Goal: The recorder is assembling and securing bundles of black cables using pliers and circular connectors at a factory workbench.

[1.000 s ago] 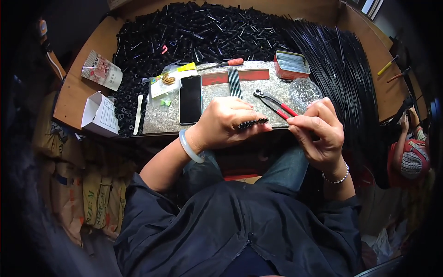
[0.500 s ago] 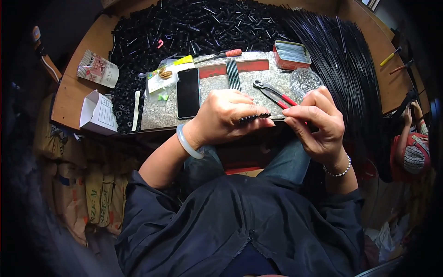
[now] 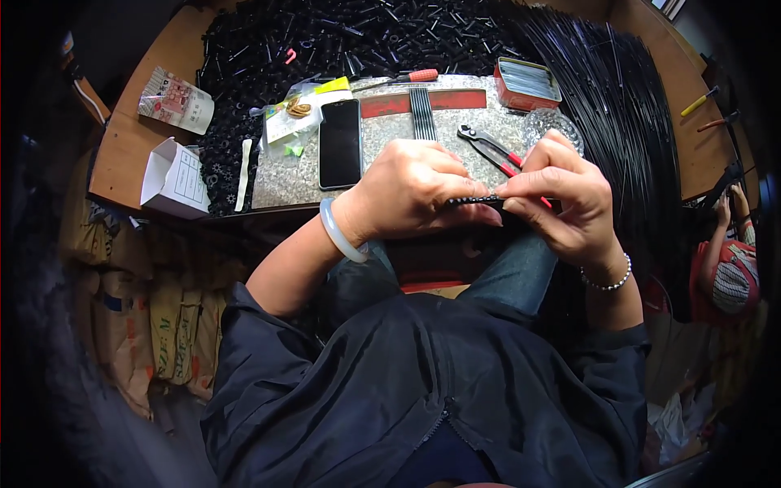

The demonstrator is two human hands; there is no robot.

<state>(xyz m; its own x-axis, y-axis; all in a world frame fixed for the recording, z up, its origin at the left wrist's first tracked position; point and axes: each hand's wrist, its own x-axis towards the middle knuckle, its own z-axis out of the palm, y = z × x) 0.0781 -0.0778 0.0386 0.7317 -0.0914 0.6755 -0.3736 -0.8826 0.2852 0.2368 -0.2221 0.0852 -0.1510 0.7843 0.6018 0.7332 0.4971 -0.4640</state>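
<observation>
My left hand (image 3: 415,185) is closed over a short row of small black pieces (image 3: 480,200), which juts from between thumb and fingers. At that row's right end, the thumb and forefinger of my right hand (image 3: 565,195) pinch together; whatever lies between them is too small to make out. Both hands are over the near edge of a speckled grey board (image 3: 382,134). Just beyond my right hand lie pincers (image 3: 482,142) with red handles, partly covered by it. A set of thin dark rods (image 3: 422,114) lies on the board beyond my left hand.
A black phone (image 3: 340,146), a red-handled screwdriver (image 3: 421,76), a red tin (image 3: 527,85) and a clear round dish (image 3: 555,126) are nearby. Loose black parts (image 3: 325,45) heap at the back, long black rods (image 3: 606,106) at right. Another person (image 3: 728,264) sits far right.
My right fingers have come leftward against the end of the black row; a thin pale line showed in the gap before. The view has shifted slightly.
</observation>
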